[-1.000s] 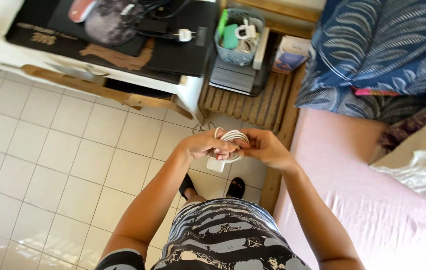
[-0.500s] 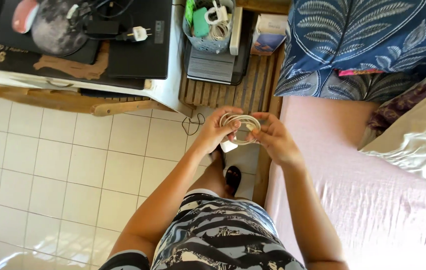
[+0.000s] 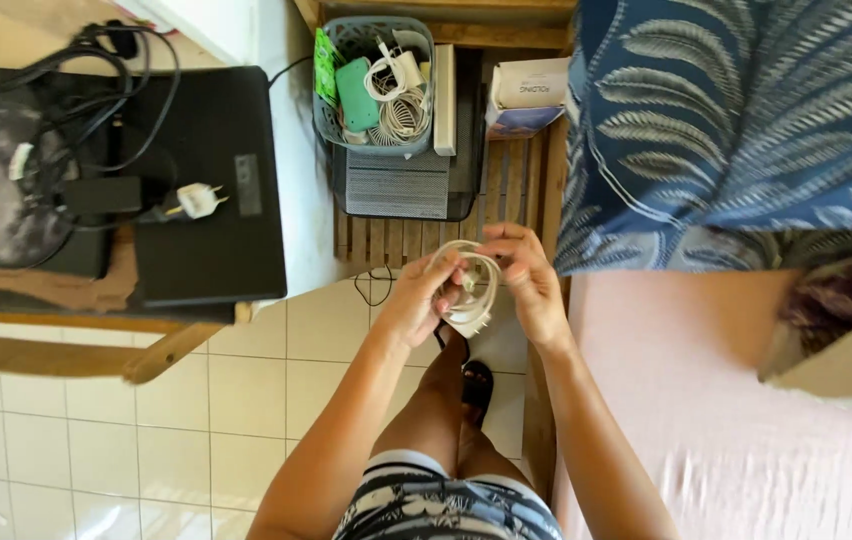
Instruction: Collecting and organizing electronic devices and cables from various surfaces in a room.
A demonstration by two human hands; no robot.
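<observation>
The fingers of the left hand (image 3: 416, 300) curl closed around the near side of a coiled white cable (image 3: 474, 290), thumb pressed on top of the loops, while the fingers of the right hand (image 3: 528, 282) close on the far side of the same coil, pinching the strands between thumb and forefinger. A small white charger block (image 3: 468, 322) hangs from the coil's lower edge, just beside the left palm. The coil sits in the air between both hands, above the tiled floor (image 3: 236, 400) and the front edge of a slatted wooden stand (image 3: 506, 190). On that stand, beyond the hands, rests a dark flat device (image 3: 396, 185) with a blue-grey basket (image 3: 371, 85) on it, holding a green case and more coiled white cords; a small cardboard box (image 3: 526, 95) stands just beside it. To the left, well apart, a black laptop (image 3: 206, 200) lies on a white desk with black cables and a white plug (image 3: 196, 200) on top. To the right lies a bed with a pink sheet (image 3: 706, 430) and a blue leaf-patterned pillow (image 3: 736, 120).
</observation>
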